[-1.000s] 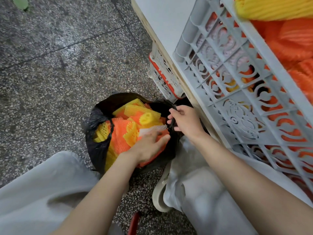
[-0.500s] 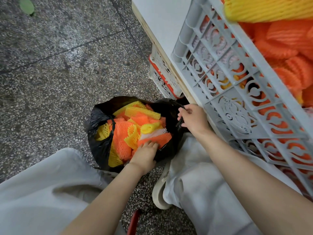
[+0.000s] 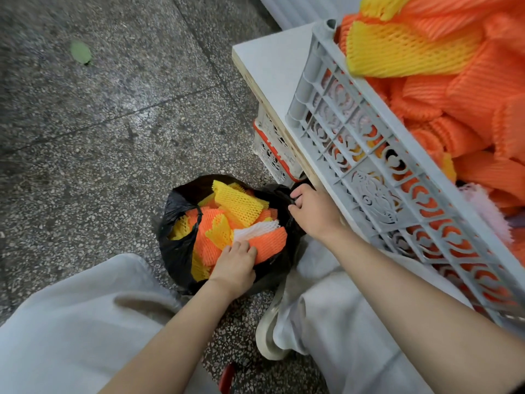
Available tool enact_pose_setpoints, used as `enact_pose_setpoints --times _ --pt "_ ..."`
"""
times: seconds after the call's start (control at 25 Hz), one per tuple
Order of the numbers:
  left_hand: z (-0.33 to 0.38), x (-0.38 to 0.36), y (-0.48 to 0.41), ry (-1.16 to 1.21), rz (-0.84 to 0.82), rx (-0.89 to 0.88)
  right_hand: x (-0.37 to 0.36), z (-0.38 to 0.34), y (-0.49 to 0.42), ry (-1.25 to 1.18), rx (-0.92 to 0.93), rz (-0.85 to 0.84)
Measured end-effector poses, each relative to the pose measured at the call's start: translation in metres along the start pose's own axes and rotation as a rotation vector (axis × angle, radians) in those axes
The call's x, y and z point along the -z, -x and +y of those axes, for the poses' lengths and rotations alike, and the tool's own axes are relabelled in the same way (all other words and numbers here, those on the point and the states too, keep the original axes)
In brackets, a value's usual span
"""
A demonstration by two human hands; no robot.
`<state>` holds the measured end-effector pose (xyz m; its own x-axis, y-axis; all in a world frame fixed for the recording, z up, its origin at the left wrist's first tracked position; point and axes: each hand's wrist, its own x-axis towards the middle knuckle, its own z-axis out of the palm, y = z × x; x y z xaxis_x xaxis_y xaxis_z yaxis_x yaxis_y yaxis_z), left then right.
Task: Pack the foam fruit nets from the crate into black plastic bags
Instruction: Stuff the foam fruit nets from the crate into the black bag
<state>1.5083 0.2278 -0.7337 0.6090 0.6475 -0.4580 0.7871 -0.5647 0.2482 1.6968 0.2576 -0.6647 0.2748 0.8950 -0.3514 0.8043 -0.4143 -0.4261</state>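
Note:
A black plastic bag stands open on the floor between my knees, stuffed with orange, yellow and white foam fruit nets. My left hand is at the bag's near rim, its fingers curled over the edge and against an orange net. At the bag's right rim, my right hand grips the black plastic. A grey plastic crate sits on a white table to the right, heaped with more orange and yellow nets.
Speckled stone floor spreads to the left, with a green leaf lying on it. A second white crate stands under the table edge. My light trouser legs and a pale shoe flank the bag. A red object shows at the bottom.
My left hand drew back from pressing on the nets to the bag's near rim. My right hand kept its hold on the right rim. The view tilted up, showing more of the crate.

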Motion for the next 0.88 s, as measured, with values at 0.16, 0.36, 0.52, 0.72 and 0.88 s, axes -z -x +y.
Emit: enact_pose_setpoints --times 0.16,0.36,0.52,0.72,0.88 --pt "0.0 0.029 0.005 -0.066 0.026 0.002 0.022 -0.016 0.014 0.02 0.065 -0.021" --pt "0.019 0.113 -0.002 -0.027 0.356 -0.073 0.093 -0.04 0.051 0.089 0.376 0.22" --pt "0.063 0.189 -0.011 0.064 0.686 -0.22 0.17 -0.029 0.074 0.155 0.477 0.55" --pt "0.124 0.259 -0.037 0.1 0.885 -0.363 0.25 0.006 0.067 0.37 0.396 0.772" --pt "0.143 0.294 -0.064 0.044 0.905 -0.314 0.288 -0.005 0.041 0.501 0.359 0.662"
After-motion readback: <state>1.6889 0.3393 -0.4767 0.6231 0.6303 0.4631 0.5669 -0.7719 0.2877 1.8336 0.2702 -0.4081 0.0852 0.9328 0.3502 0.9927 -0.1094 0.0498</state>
